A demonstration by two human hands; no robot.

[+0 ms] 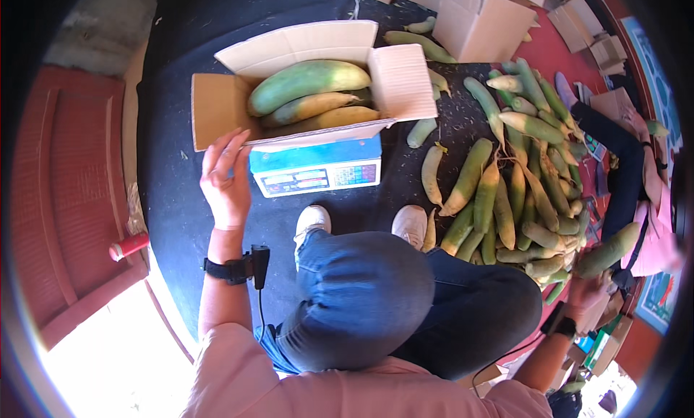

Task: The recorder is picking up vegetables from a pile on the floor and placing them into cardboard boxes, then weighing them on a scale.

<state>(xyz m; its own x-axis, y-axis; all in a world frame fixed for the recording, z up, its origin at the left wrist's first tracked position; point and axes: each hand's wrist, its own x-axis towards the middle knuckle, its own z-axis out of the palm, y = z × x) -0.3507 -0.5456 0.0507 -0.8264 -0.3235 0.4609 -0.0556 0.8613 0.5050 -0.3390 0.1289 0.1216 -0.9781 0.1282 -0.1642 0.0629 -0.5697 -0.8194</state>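
Observation:
An open cardboard box (pixel 404 82) rests on a blue and white digital scale (pixel 317 171). Inside it lie several green radishes (pixel 312 84), some yellowish. My left hand (pixel 225 174) touches the box's near left corner with its fingertips, the fingers extended. At the right, my right hand (pixel 588 293) holds a large green radish (pixel 610 250) above the edge of a heap. That heap of green radishes (pixel 501 201) lies on the black cloth (pixel 184 201) to the right of the scale. The fingers of my right hand are partly hidden by the radish.
More cardboard boxes (pixel 482 25) stand at the upper right, with loose radishes beside them. Another person (pixel 650 223) sits at the far right. A red bottle (pixel 129 247) lies by the red door panel (pixel 76 201) at the left. My shoes (pixel 313 220) are just before the scale.

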